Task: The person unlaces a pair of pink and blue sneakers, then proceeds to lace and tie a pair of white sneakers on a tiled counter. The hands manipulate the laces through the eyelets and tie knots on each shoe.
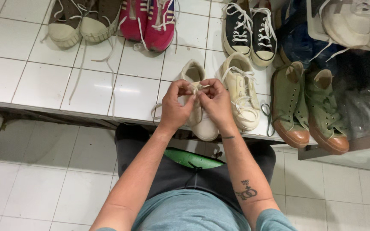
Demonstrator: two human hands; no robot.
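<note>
At the centre of the frame both hands meet over a cream low-top sneaker (200,117) that sits at the front edge of the white-tiled worktop (35,81), its toe pointing toward the lower edge of the frame. The left hand (175,107) has its fingers curled, thumb and forefinger pinching a white shoelace (195,90) above the shoe's tongue; the right hand (216,102) is closed the same way, pinching the lace from the other side, so the fingertips of the two hands almost touch. A loose loop of the lace (156,112) hangs out to the left of the shoe. Just to the right lies the matching cream sneaker (240,96), laced and resting on the tiles. Further right stand two olive-green high-tops with brown toe caps (309,109) — side by side, near the worktop's right end. Along the top of the frame, from left to right: a pair of brown sneakers with pale toe caps (82,19), a pair of pink sneakers with white stripes (148,21), and a pair of black canvas sneakers with white laces (249,32). In the upper right corner a white sneaker (356,21) lies on a dark heap. Below the hands — on the person's lap — a green object (191,159) shows against dark shorts, its kind unclear.
</note>
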